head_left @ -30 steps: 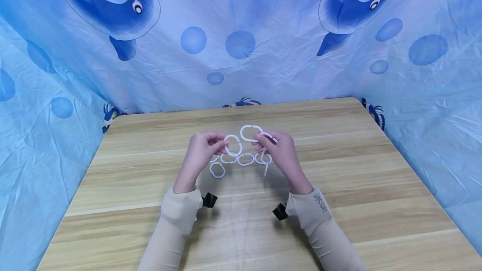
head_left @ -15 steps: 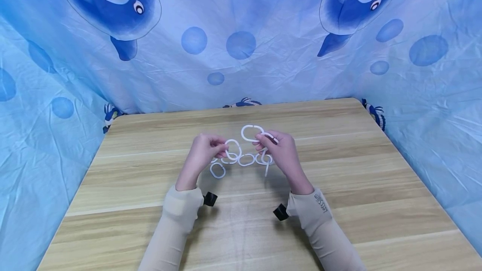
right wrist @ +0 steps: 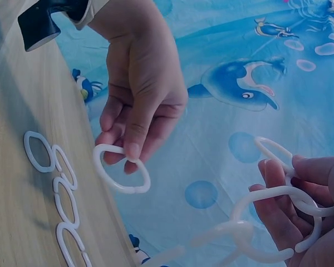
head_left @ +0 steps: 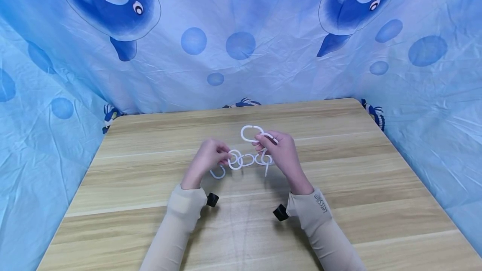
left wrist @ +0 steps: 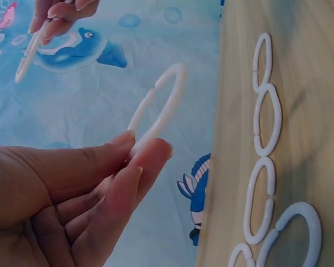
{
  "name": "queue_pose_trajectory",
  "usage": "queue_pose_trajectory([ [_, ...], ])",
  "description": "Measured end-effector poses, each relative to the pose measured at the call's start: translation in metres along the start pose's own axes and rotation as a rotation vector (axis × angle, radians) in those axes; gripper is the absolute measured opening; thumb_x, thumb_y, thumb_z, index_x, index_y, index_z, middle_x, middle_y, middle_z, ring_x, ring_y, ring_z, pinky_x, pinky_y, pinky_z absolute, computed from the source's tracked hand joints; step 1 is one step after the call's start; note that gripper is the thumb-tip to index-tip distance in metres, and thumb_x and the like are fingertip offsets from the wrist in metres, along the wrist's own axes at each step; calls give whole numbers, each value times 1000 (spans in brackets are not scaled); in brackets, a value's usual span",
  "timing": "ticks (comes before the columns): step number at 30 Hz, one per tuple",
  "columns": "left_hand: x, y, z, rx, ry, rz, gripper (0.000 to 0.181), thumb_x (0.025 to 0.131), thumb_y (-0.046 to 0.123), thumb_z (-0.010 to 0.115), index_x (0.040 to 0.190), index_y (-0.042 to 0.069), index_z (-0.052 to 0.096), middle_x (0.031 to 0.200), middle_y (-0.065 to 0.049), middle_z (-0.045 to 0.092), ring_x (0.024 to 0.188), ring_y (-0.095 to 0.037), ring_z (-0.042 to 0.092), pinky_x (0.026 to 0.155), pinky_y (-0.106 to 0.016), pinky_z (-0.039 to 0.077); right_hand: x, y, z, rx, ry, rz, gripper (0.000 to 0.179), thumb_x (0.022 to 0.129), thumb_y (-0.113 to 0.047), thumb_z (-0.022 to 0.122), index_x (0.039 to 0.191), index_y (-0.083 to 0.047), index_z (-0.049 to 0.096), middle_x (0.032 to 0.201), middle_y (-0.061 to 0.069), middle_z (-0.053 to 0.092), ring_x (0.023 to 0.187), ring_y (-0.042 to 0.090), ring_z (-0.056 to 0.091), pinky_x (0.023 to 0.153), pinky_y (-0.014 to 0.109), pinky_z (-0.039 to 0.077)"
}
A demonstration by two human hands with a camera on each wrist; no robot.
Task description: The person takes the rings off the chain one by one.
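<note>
My left hand (head_left: 208, 156) pinches a single white oval plastic chain link (left wrist: 174, 104) between thumb and fingers. The link has a small gap in its side and is held up above the table. My right hand (head_left: 278, 147) grips a short chain of white links (right wrist: 270, 190) joined through one another. One link of it sticks out toward the left and others hang below the fingers. In the head view the left hand's link overlaps the loose links (head_left: 247, 165) lying on the table, and the left fingers hide part of that row.
Several loose white links (left wrist: 280, 119) lie in a row on the wood-grain table (head_left: 241, 229), with another link (head_left: 218, 178) nearer me. Black wrist cameras (head_left: 212, 199) sit at both cuffs. A blue dolphin-print cloth (head_left: 241, 74) surrounds the back and sides.
The left hand has come down and a little to the right with its link, now over the row of loose links. My right hand and its chain stay almost still.
</note>
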State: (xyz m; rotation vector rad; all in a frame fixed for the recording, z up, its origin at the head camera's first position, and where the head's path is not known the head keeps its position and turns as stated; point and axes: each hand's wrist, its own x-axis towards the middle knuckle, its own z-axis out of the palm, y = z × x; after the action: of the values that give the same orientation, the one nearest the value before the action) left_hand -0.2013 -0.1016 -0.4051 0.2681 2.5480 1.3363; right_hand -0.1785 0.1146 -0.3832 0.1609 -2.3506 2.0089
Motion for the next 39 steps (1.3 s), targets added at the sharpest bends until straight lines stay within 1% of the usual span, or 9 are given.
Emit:
queue_pose_trajectory([
  [4, 2, -4, 1, 10, -17, -10, 11, 87, -3, 66, 95, -10, 70, 78, -18, 72, 74, -38, 70, 68, -43, 62, 0, 0, 1, 4, -1, 7, 25, 95, -18, 64, 101, 5, 70, 89, 22, 74, 65, 10, 68, 72, 44, 62],
  [8, 3, -8, 2, -3, -41, -25, 12, 87, -4, 65, 96, -11, 69, 80, -21, 71, 75, -40, 70, 69, -44, 62, 1, 0, 1, 11, -4, 10, 25, 94, -17, 64, 102, 6, 70, 89, 21, 74, 64, 7, 67, 70, 41, 62],
  [11, 4, -11, 3, -12, -56, -37, 13, 86, -5, 65, 97, -13, 68, 80, -22, 71, 71, -38, 70, 67, -43, 62, 1, 1, 1, 10, -8, 10, 25, 94, -17, 64, 102, 6, 70, 89, 21, 74, 64, 8, 67, 70, 42, 62],
  [14, 6, -14, 5, -26, -68, -41, 13, 86, -6, 66, 95, -14, 67, 79, -22, 70, 64, -31, 70, 66, -42, 62, 1, 1, 1, 3, -11, 9, 26, 95, -18, 64, 103, 6, 70, 89, 20, 74, 65, 9, 67, 71, 44, 62],
  [17, 7, -16, 7, -27, -82, -38, 12, 85, -6, 65, 94, -14, 68, 77, -22, 70, 57, -21, 67, 64, -40, 62, 0, 1, 1, 3, -12, 16, 27, 94, -19, 64, 103, 5, 70, 89, 20, 74, 66, 10, 68, 73, 46, 61],
  [21, 9, -19, 8, -14, -95, -41, 12, 84, -6, 66, 94, -12, 69, 74, -20, 70, 53, -12, 64, 61, -36, 62, 0, 1, 1, 10, -16, 34, 27, 94, -19, 64, 104, 6, 70, 89, 19, 74, 67, 10, 68, 71, 39, 63],
  [26, 11, -24, 10, -18, -95, -40, 10, 84, -5, 67, 93, -11, 69, 72, -18, 70, 53, -13, 64, 58, -34, 61, 1, 0, 2, 14, -18, 42, 25, 94, -18, 64, 104, 5, 70, 90, 20, 74, 67, 8, 68, 66, 29, 62],
  [33, 15, -32, 13, -10, -115, -40, 9, 84, -4, 68, 91, -9, 70, 73, -18, 71, 55, -13, 65, 56, -30, 60, 1, 1, 2, 5, -18, 38, 25, 94, -19, 64, 103, 3, 70, 89, 19, 74, 66, 8, 68, 66, 29, 62],
  [39, 16, -34, 15, 6, -119, -58, 8, 81, -2, 72, 88, -6, 71, 74, -17, 72, 56, -14, 65, 55, -26, 58, 1, 1, 2, 21, -18, 35, 26, 94, -18, 64, 104, 5, 70, 89, 20, 74, 66, 7, 67, 66, 28, 62],
])
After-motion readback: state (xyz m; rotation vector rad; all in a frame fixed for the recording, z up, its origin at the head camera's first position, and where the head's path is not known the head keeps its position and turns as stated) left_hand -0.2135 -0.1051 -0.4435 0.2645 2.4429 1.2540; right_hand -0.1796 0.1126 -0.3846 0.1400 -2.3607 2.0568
